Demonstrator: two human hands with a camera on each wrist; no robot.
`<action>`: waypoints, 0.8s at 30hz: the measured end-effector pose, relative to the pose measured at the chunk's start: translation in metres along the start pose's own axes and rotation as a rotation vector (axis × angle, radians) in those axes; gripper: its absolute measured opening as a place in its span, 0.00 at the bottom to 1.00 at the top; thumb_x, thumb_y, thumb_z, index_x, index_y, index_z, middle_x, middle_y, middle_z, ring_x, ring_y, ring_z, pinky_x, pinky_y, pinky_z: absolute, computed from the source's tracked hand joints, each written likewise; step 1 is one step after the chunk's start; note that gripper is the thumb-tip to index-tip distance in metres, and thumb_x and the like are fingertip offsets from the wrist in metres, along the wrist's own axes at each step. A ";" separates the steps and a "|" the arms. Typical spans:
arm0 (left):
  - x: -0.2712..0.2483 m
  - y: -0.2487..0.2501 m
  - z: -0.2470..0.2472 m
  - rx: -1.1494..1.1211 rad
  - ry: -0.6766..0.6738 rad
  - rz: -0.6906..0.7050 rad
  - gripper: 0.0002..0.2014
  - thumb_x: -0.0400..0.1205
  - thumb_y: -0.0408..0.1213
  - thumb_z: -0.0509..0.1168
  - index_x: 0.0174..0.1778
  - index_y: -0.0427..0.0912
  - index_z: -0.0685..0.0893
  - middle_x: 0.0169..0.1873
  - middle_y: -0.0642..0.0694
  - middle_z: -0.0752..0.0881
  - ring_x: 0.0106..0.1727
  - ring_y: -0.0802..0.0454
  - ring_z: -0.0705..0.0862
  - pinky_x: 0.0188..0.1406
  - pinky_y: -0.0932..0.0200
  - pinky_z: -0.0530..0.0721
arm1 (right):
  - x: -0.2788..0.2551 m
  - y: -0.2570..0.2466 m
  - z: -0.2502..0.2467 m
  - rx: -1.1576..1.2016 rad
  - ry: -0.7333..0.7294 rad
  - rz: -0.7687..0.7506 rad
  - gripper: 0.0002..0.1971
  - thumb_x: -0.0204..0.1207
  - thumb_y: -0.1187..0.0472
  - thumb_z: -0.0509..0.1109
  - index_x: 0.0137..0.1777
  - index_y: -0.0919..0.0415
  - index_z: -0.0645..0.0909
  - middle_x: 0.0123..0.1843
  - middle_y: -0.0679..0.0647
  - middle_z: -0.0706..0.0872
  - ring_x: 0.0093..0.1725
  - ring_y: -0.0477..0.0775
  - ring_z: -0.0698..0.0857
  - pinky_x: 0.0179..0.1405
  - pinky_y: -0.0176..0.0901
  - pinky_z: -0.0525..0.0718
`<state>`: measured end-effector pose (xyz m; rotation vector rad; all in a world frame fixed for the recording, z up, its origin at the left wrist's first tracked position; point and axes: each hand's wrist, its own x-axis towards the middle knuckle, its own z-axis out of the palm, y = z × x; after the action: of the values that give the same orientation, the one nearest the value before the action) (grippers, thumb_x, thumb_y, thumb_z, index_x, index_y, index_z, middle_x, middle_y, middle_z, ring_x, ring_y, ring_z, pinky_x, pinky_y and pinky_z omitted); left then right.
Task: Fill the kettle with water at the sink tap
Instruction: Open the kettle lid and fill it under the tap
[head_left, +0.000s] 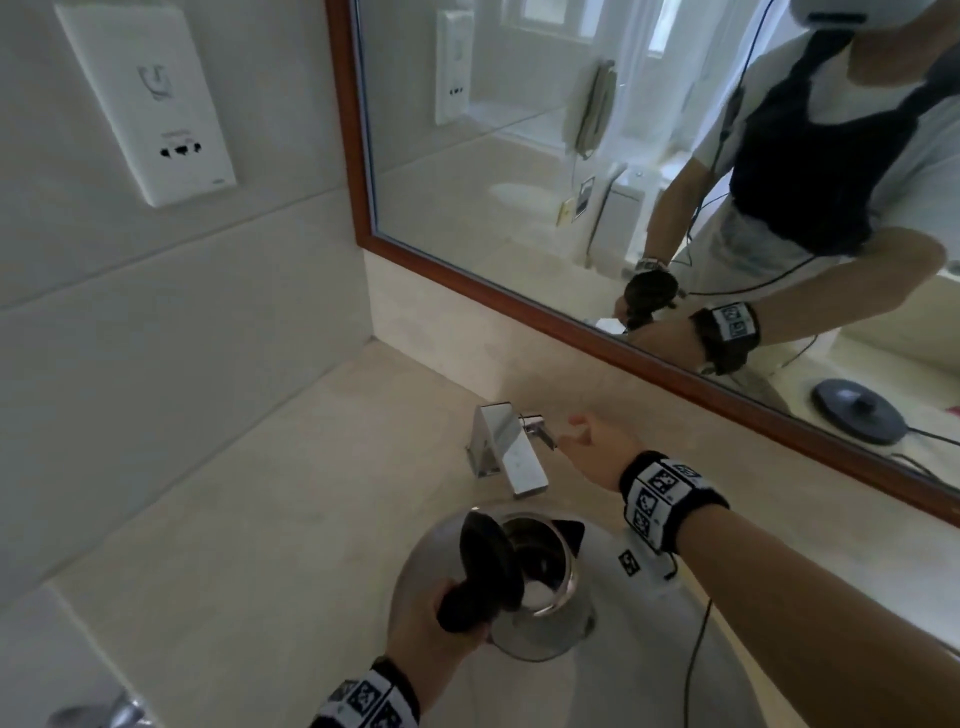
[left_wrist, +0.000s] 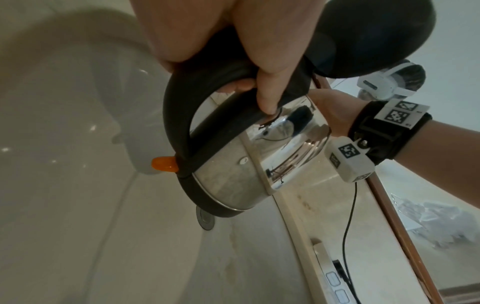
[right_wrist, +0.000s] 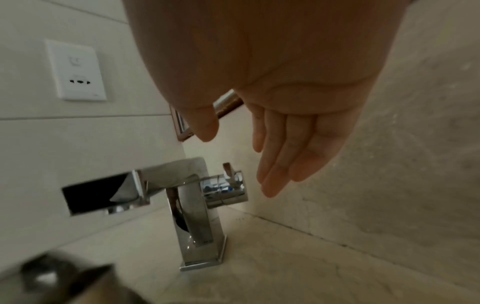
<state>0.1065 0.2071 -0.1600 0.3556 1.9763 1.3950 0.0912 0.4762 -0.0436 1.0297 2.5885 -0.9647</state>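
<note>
A steel kettle (head_left: 545, 618) with its black lid (head_left: 491, 558) flipped open hangs over the white sink basin (head_left: 623, 691), its mouth just in front of the spout of the chrome tap (head_left: 506, 449). My left hand (head_left: 436, 623) grips the kettle's black handle (left_wrist: 182, 115), fingers (left_wrist: 267, 82) curled round it. My right hand (head_left: 576, 434) is open, fingers (right_wrist: 283, 156) straight, a little to the right of the tap lever (right_wrist: 230, 181) and apart from it. No water shows at the spout. The kettle (right_wrist: 64, 283) is a blur at the bottom left of the right wrist view.
A beige stone counter (head_left: 260, 519) surrounds the basin. A wood-framed mirror (head_left: 519, 306) runs along the back wall on the right. A white wall socket (head_left: 150, 104) sits on the left wall. A thin black cable (head_left: 696, 654) hangs from my right wrist over the basin.
</note>
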 end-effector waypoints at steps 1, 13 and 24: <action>0.003 0.003 0.002 -0.032 0.013 -0.035 0.09 0.66 0.36 0.76 0.34 0.57 0.88 0.38 0.44 0.90 0.48 0.40 0.90 0.55 0.36 0.87 | 0.006 -0.003 0.005 0.007 -0.010 -0.007 0.27 0.80 0.47 0.63 0.75 0.57 0.68 0.65 0.57 0.81 0.60 0.59 0.81 0.55 0.45 0.77; 0.014 0.021 0.010 -0.317 0.029 -0.003 0.07 0.70 0.30 0.70 0.44 0.36 0.87 0.32 0.32 0.85 0.30 0.42 0.81 0.33 0.49 0.80 | 0.029 -0.014 0.028 -0.281 0.025 -0.152 0.16 0.82 0.60 0.56 0.62 0.62 0.82 0.58 0.62 0.88 0.56 0.64 0.86 0.55 0.50 0.84; 0.021 0.014 0.008 -0.247 -0.004 -0.044 0.03 0.74 0.22 0.67 0.40 0.33 0.83 0.32 0.33 0.85 0.31 0.40 0.82 0.33 0.52 0.82 | 0.029 -0.017 0.025 -0.373 0.018 -0.149 0.17 0.84 0.61 0.54 0.64 0.63 0.80 0.63 0.63 0.86 0.61 0.64 0.84 0.56 0.47 0.80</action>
<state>0.0944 0.2306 -0.1564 0.2006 1.7713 1.5863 0.0572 0.4668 -0.0652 0.7588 2.7450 -0.4697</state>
